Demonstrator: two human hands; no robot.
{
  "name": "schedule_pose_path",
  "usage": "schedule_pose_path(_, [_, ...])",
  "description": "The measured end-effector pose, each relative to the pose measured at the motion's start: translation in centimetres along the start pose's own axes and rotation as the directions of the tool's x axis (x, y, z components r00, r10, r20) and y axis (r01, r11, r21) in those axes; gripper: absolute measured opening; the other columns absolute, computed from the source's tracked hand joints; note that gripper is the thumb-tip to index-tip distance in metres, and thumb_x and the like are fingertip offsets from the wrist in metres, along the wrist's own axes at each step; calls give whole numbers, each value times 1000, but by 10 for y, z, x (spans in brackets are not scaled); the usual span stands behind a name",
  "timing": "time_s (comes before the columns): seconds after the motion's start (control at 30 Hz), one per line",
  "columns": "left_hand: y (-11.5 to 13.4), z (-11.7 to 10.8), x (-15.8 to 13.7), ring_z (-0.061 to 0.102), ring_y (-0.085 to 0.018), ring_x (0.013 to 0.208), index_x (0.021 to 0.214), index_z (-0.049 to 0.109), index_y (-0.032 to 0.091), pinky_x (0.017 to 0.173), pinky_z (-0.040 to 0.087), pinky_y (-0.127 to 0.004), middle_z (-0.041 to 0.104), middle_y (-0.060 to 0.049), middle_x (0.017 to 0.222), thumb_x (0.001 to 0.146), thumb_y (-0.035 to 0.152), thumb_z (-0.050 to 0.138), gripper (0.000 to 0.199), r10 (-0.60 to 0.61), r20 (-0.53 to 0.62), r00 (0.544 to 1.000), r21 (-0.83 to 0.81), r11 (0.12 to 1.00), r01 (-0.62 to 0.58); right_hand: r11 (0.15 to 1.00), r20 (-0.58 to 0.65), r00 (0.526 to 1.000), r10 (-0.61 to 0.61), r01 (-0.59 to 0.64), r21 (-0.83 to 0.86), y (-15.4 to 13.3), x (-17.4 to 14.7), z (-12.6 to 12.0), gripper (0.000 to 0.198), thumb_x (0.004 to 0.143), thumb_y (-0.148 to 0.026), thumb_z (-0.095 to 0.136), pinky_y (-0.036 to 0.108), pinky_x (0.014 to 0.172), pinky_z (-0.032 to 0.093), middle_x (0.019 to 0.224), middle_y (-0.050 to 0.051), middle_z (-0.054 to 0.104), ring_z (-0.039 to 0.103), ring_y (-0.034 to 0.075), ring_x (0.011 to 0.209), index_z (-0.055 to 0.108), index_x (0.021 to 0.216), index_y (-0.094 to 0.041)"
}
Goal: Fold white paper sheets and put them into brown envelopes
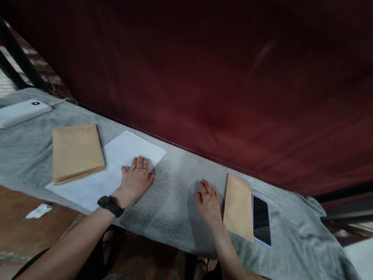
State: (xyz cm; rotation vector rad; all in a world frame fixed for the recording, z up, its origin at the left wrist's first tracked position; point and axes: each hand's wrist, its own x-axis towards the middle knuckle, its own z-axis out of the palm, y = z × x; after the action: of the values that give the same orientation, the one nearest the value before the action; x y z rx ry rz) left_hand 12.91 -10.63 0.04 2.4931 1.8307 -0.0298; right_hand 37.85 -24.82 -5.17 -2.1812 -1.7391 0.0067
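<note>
My left hand, with a dark watch on its wrist, lies flat with fingers stretched on the right part of a white sheet of paper. A stack of brown envelopes rests over the left part of that sheet. My right hand rests on the grey cloth, loosely bent and holding nothing. Just right of it is another brown envelope, apart from the fingers. Beside that envelope lies a phone with a dark screen and a pale purple edge.
A white device with a small dark round display lies at the far left, a cable behind it. Dark red fabric rises along the cloth's back edge. A crumpled white scrap is on the tiled floor.
</note>
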Motion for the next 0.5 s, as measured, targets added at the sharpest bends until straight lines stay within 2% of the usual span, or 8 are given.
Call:
schedule_pose_path(0.17, [-23, -10, 3, 49, -35, 134, 142, 49, 8, 97, 51, -50, 53, -25, 143, 96, 41, 44, 57, -57, 58, 997, -4, 998, 58, 999, 25, 1000, 14, -13, -34, -2, 3, -3, 42, 99, -20, 45, 43, 113, 38, 148, 14, 56, 53, 27, 133, 58, 139, -16])
schedule_pose_path(0.33, [-22, -15, 0, 50, -34, 131, 135, 54, 8, 94, 51, -45, 54, -24, 140, 96, 38, 43, 51, -66, 81, 995, 22, 998, 64, 995, 35, 999, 32, -28, -92, -7, 3, -5, 41, 101, -21, 44, 43, 111, 38, 148, 13, 56, 55, 27, 130, 58, 139, -17])
schedule_pose_path(0.5, [-22, -18, -1, 50, -35, 131, 135, 53, 5, 94, 51, -45, 54, -23, 138, 94, 37, 47, 53, -50, 109, 993, 11, 999, 50, 991, 46, 999, 19, -13, -130, -8, 2, -6, 42, 101, -22, 44, 44, 110, 39, 149, 14, 55, 55, 28, 129, 56, 141, -16])
